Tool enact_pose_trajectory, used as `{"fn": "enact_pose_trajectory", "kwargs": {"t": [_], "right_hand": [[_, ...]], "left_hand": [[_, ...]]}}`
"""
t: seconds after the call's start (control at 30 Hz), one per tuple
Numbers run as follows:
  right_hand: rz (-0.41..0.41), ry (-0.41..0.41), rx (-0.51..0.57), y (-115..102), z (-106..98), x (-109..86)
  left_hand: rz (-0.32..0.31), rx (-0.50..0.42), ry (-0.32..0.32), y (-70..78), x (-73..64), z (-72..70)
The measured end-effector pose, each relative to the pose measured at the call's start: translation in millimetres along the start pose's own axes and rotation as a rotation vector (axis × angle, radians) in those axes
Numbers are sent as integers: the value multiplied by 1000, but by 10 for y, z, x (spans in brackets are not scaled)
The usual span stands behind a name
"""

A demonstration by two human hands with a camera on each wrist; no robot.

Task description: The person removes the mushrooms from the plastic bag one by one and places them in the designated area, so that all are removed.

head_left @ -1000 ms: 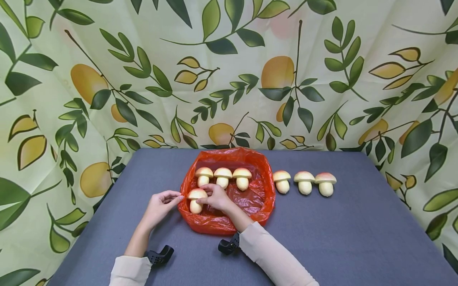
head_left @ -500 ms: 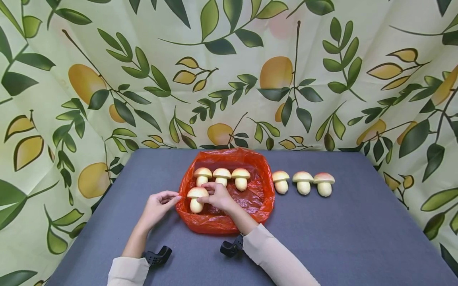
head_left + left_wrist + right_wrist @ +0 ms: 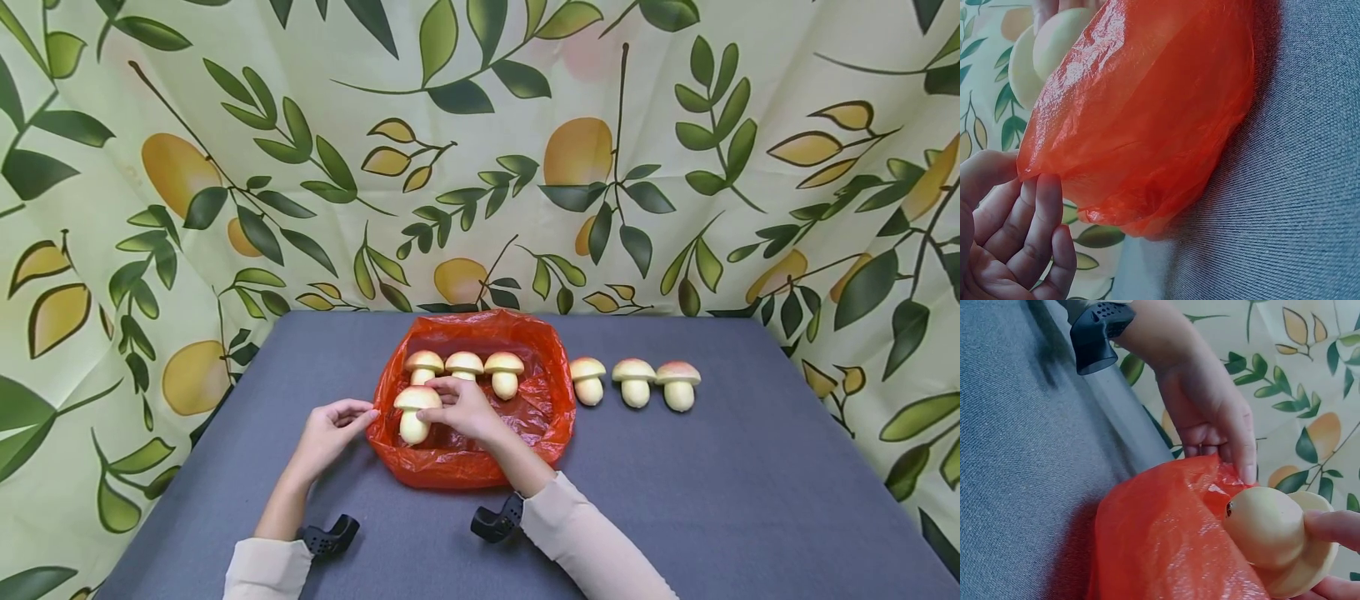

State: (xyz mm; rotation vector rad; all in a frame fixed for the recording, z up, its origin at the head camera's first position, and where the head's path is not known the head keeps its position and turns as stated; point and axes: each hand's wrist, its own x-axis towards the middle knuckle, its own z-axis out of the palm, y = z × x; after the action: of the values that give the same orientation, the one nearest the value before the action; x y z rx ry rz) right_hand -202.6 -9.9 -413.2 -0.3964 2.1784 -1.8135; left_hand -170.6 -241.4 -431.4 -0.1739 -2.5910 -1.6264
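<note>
My right hand (image 3: 470, 410) pinches a toy mushroom (image 3: 415, 410) with a yellow-red cap and cream stem, over the left part of an open red plastic bag (image 3: 450, 475). In the right wrist view, thumb and fingers grip the mushroom (image 3: 1266, 528) at its cap and stem, just above the bag's rim. My left hand (image 3: 330, 433) pinches the bag's left rim between thumb and fingertips, as the left wrist view shows on the red film (image 3: 1147, 112). Inside the bag, a row of three mushrooms (image 3: 504, 375) stands toward the back; my right fingers partly cover some stems.
Right of the bag, three more mushrooms (image 3: 636, 383) lie in a row on the grey tabletop (image 3: 712, 483); the nearest one touches or nearly touches the bag. A leaf-and-fruit patterned cloth (image 3: 495, 125) hangs behind and beside the table. Each wrist wears a black camera mount (image 3: 498, 518).
My right hand has lifted the pinched mushroom slightly up and to the right from the bag's left front. The left hand keeps its hold on the rim.
</note>
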Motion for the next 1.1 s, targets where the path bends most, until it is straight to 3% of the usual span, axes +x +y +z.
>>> {"fn": "enact_pose_trajectory", "kwargs": {"t": [0.2,0.6,0.97,1.1], "right_hand": [[-1,-11,28,-57,-48,-53],[-56,-22,-56,-90,-195,-128],[-15,-25,-28,-106,-360,-224],[-59,-16,-57,-89,-429,-281]], "left_hand": [[-5,4,-2,-2,2,-12],[0,1,-9,-8,0,-14],[-3,-20,-10,13,-3,0],[-6,-14,-7,8,-3,9]]}}
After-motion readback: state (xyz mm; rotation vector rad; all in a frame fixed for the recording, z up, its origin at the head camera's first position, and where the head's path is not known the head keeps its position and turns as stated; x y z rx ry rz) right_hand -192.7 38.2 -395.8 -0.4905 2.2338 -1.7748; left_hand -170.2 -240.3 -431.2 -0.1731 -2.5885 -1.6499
